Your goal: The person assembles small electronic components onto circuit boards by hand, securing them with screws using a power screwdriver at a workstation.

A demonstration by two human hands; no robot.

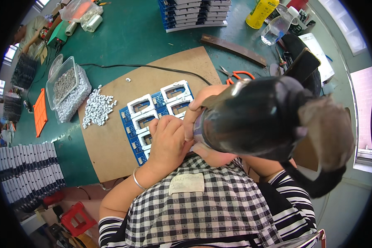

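Observation:
My right hand point(206, 94) wraps round the lower end of a black electric screwdriver point(248, 118), which is large and close to the camera. The tool's tip is hidden behind my hands. My left hand point(168, 138) rests over a blue circuit board panel point(130, 131), fingers curled together against the right hand. Whatever lies between its fingertips is out of sight. White rectangular frames point(140, 106) sit in two columns on the panel, the lower right ones covered by my hands. The panel lies on a brown board point(111, 157).
Left of the panel are a pile of small white parts point(98, 108) and a clear tub point(72, 99) with screws. Orange-handled cutters point(237, 75), a metal bar point(233, 49), a bottle point(278, 27) and stacked panels point(194, 14) stand beyond. A black cable point(153, 65) crosses the table.

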